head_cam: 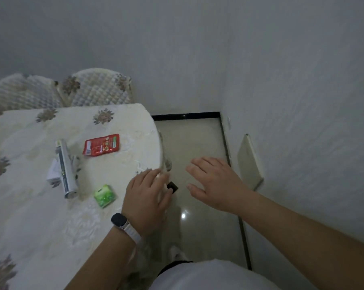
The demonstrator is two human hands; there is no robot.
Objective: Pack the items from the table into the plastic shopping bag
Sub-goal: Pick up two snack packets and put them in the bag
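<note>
Sachet (101, 144), tube (64, 168), box (52, 173) and packet (104, 195) wait on the table (30, 206); left hand (145, 197) covers the clear bag (166, 163) at its edge, grip unclear, right hand (216, 185) open alongside, probably to spread it.

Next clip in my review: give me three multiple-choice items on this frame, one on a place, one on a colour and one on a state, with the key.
1. Where does the green packet lie?
A. On the chair cushion.
B. On the table, near the left hand.
C. On the floor.

2. What colour is the flat sachet farther back on the table?
A. Blue.
B. Yellow.
C. Red.

3. How is the right hand?
A. Open, fingers spread, holding nothing.
B. Gripping the tube.
C. Curled into a fist.

Key:
1 B, it lies on the tablecloth just left of that hand.
2 C, its wrapper is plainly red.
3 A, its fingers are straight and nothing is in them.
</note>
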